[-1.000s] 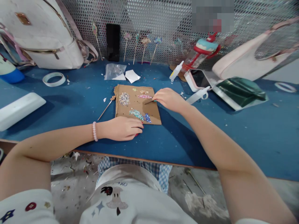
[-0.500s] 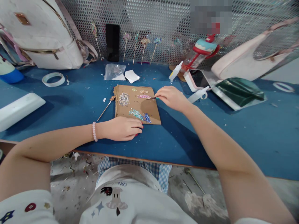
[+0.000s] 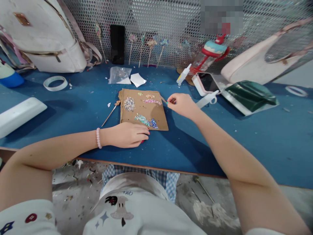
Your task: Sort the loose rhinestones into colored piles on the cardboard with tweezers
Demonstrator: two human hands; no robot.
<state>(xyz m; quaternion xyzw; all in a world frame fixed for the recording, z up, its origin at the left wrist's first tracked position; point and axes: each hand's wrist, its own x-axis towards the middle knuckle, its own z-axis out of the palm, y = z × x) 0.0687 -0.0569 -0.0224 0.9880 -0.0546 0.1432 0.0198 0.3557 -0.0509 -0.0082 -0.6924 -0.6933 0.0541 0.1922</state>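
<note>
My left hand (image 3: 129, 134) lies palm down, fingers loosely stretched, at the near edge of a cardboard sheet (image 3: 137, 124). At the sheet's right edge, my right hand (image 3: 180, 103) is closed in a pinch on slim tweezers (image 3: 163, 99), whose tip points up and left; most of the tool is hidden by the fingers. Small piles of beads or sequins lie on the cardboard: silvery ones (image 3: 129, 104), pink ones (image 3: 151, 101), teal ones (image 3: 141, 119) and blue ones (image 3: 154, 123). Left of the sheet rests a hair stick (image 3: 110, 114) with a decorated end touching the cardboard's edge.
Several decorated sticks (image 3: 150, 54) lean on the perforated metal wall beside a black phone (image 3: 117, 44). Glue bottles (image 3: 184, 75), a pink-white device (image 3: 206, 83) and a green pouch (image 3: 251, 96) lie to the right. Tape (image 3: 55, 84) and a white case (image 3: 22, 115) are left.
My right hand has drawn slightly right and turned, taking the tweezers' tip off the pink pile to the cardboard's right edge. My left hand has stayed in place.
</note>
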